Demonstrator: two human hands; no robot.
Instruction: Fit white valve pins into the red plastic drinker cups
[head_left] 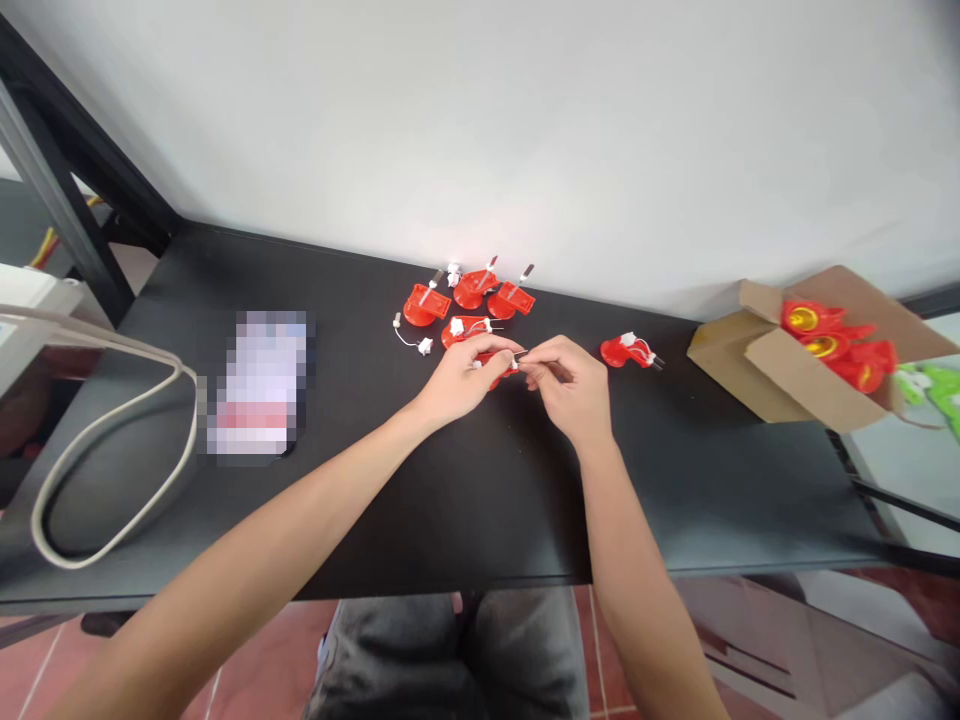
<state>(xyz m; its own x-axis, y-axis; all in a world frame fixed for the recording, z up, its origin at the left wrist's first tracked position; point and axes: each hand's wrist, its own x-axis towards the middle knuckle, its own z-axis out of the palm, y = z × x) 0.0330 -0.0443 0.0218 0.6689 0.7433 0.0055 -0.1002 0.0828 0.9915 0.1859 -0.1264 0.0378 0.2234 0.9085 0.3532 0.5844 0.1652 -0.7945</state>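
My left hand (466, 373) is closed on a small red plastic part (504, 376) with a white piece on it, mostly hidden by the fingers. Pinched together, the fingers of my right hand (568, 385) meet the thin end of that part; what exactly they grip is too small to make out. Just behind my hands lie several similar red parts: one (426, 305) with a metal strip, another (474, 288), a third (512, 298), and one (466, 330) with white wiring. To the right of my right hand sits a red part (626, 350) with white wires and thin prongs.
A white wire with small connectors (424, 346) lies left of the red parts. Farther left are a blurred phone (259, 385) and a looped pale cable (112, 420). An open cardboard box (806, 375) holding red and yellow parts (840, 345) stands right on the black table (480, 500).
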